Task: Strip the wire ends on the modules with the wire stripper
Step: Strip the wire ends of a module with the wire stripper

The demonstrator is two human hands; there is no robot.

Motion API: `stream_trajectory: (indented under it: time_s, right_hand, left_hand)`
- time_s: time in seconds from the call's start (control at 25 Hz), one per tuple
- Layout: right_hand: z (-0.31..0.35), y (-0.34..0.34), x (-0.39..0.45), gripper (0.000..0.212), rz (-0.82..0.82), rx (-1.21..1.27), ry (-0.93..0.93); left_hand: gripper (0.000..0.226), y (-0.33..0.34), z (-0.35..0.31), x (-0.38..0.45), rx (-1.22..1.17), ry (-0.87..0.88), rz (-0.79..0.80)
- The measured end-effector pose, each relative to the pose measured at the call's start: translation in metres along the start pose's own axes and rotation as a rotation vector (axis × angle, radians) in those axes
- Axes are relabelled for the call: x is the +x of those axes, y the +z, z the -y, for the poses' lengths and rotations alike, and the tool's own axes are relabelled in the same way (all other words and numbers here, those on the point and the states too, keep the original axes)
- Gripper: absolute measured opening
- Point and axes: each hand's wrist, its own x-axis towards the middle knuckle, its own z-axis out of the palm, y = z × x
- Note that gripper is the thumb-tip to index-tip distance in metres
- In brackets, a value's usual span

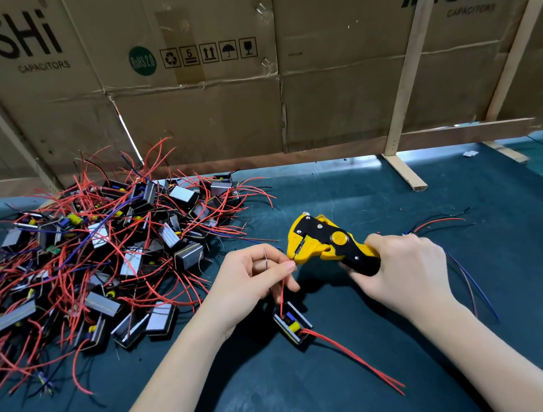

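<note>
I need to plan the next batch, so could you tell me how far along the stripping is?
Done: apparently little; only a few loose wires lie right of the hands. In hand: the left hand pinches a red wire from one module at the stripper mouth, gripped by the right hand. Left: the big pile.

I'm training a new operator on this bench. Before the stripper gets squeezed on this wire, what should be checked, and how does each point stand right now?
1. Right hand grips the wire stripper by its handles: ok.
2. Left hand pinches the red wire close to the stripper's mouth: ok.
3. Wire end seated between the blades: cannot tell, the tip is too small to see.
4. Module hangs below the left hand by its wire, not snagged in the pile of modules: ok.
5. Left fingertips out of the stripper's mouth: not ok, they are right beside it.
6. Other red leads trail away from the tool: ok.
</note>
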Motion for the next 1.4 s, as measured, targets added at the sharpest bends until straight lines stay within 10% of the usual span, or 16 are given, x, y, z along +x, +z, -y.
stream_trajectory:
  time_s: [0.88, 1.28, 1.4]
  right_hand:
    - [-0.028, -0.021, 0.014, 0.043, -0.086, 0.221, 0.424]
    - [-0.050, -0.037, 0.022, 0.042, -0.275, 0.408, 0.582]
    - [-0.056, -0.038, 0.022, 0.041, -0.315, 0.426, 0.604]
  left_hand:
    - [0.017, -0.011, 0.004, 0.007, 0.121, -0.105, -0.112]
    - [0.009, 0.044, -0.051, 0.032, 0.711, 0.467, -0.098]
    - [0.051, 0.081, -0.075, 0.046, 0.698, 0.501, -0.014]
